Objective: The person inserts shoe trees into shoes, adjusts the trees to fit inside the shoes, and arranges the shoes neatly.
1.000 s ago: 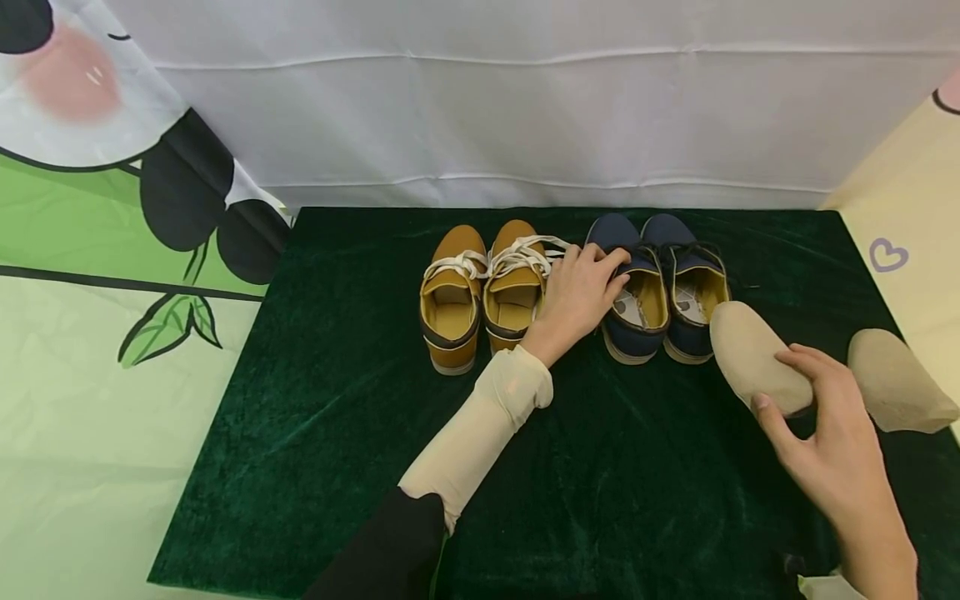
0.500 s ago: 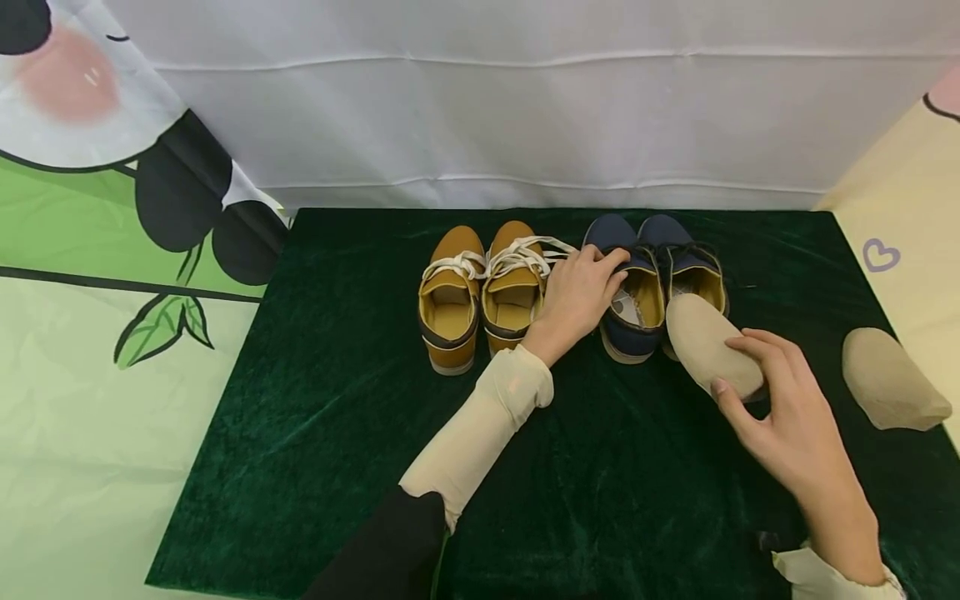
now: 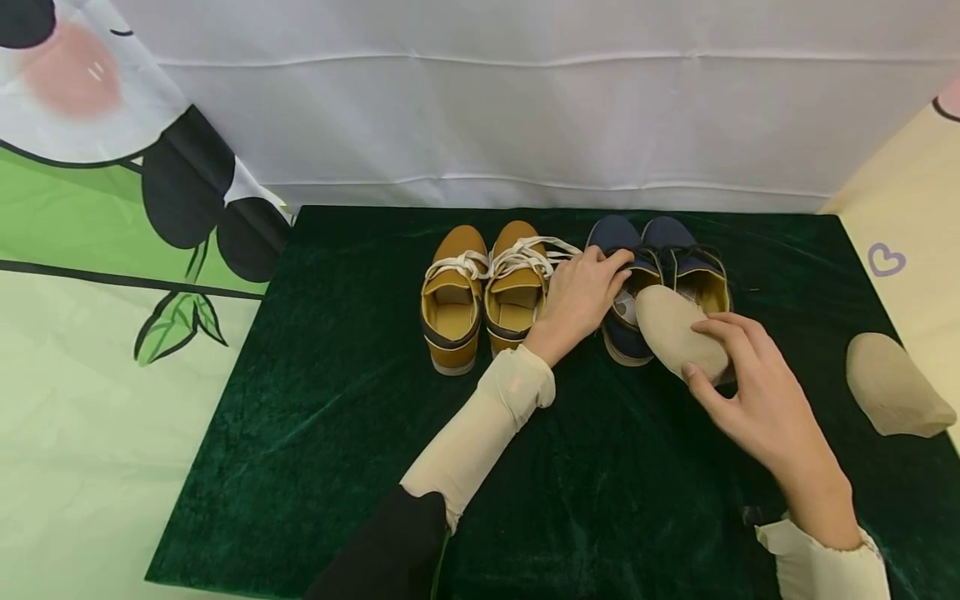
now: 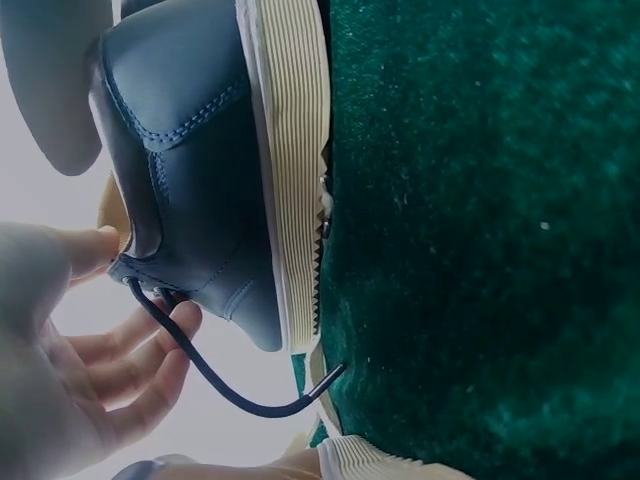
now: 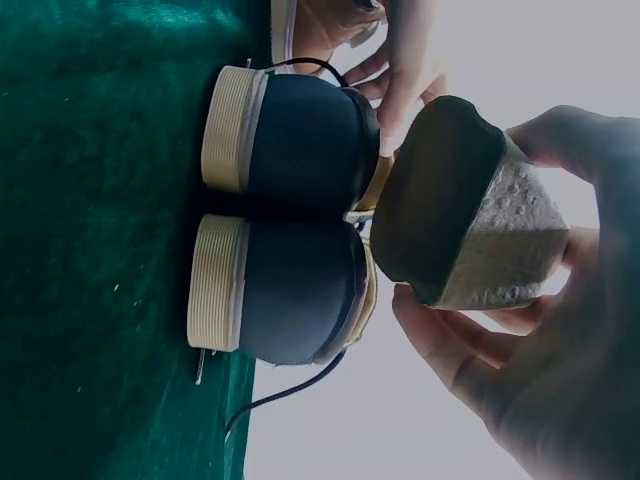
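Observation:
Two navy lace-up shoes stand side by side, the left navy shoe (image 3: 615, 233) and the right navy shoe (image 3: 667, 232), toes away from me. My left hand (image 3: 576, 293) pinches the left one at the tongue; in the left wrist view its thumb lies at the opening's edge, over the dark lace (image 4: 195, 358). My right hand (image 3: 768, 404) holds a beige toe-shaped shoe insert (image 3: 678, 332) between thumb and fingers. From the head, the insert overlaps the openings and heels of both navy shoes. The right wrist view shows its dark end (image 5: 435, 200) close to the left shoe's opening.
Left of the navy pair stand a tan shoe (image 3: 453, 354) and another tan shoe (image 3: 517, 242) with white laces, partly behind my left hand. A second beige insert (image 3: 892, 387) lies near the right edge of the green velvet cloth (image 3: 322, 417). A white curtain (image 3: 480, 125) hangs behind.
My right hand has carried the beige insert leftward from right of the navy pair to over the shoes' openings. The left hand has stayed at the left navy shoe.

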Demonstrator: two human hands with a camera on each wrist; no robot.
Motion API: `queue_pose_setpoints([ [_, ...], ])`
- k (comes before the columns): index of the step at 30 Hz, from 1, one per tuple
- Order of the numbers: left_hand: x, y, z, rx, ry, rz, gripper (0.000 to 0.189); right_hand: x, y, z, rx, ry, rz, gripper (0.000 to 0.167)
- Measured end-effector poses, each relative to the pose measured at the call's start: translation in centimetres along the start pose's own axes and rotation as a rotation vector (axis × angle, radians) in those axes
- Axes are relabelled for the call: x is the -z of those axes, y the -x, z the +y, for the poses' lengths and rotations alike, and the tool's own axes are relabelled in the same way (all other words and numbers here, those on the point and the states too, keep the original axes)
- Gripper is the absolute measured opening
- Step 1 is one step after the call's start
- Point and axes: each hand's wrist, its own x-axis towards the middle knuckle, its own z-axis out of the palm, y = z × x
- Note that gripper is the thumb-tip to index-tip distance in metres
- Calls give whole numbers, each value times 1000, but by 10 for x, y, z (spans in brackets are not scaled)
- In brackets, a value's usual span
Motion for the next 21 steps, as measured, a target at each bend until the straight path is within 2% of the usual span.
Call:
queue_pose_setpoints([
  [10, -1, 0, -1, 0, -15, 5, 36, -7, -18, -6, -8, 31, -56, 51],
  [21, -2, 0, -3, 1, -20, 5, 37, -12, -31, -12, 0, 76, -57, 51],
])
